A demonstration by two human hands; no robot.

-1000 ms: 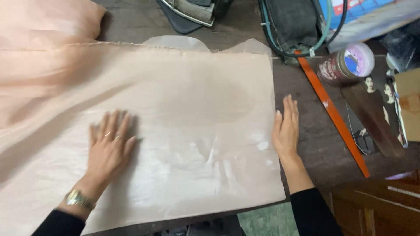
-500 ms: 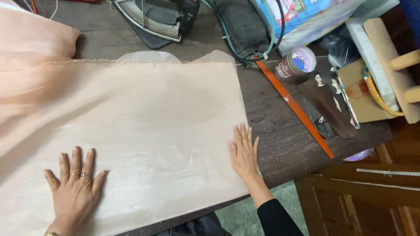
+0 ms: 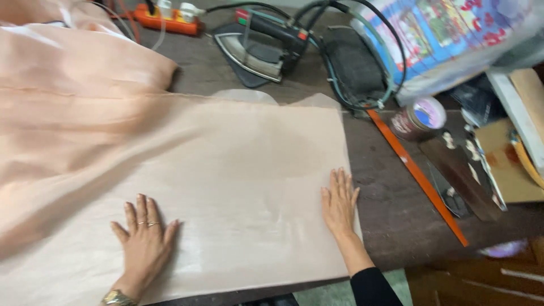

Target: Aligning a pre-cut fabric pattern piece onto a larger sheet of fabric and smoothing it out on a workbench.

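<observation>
Pressing peach fabric flat, long axis left-right: left hand, right hand.

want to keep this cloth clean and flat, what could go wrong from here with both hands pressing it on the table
1. The peach fabric has its right edge under the right hand, close to the table's front edge; it might slide off if the palms lift.
2. The iron sits just beyond the fabric's far edge, cord looping nearby; if hot, it could scorch cloth pushed that way.
3. The left hand wears rings that may snag the thin weave.
</observation>
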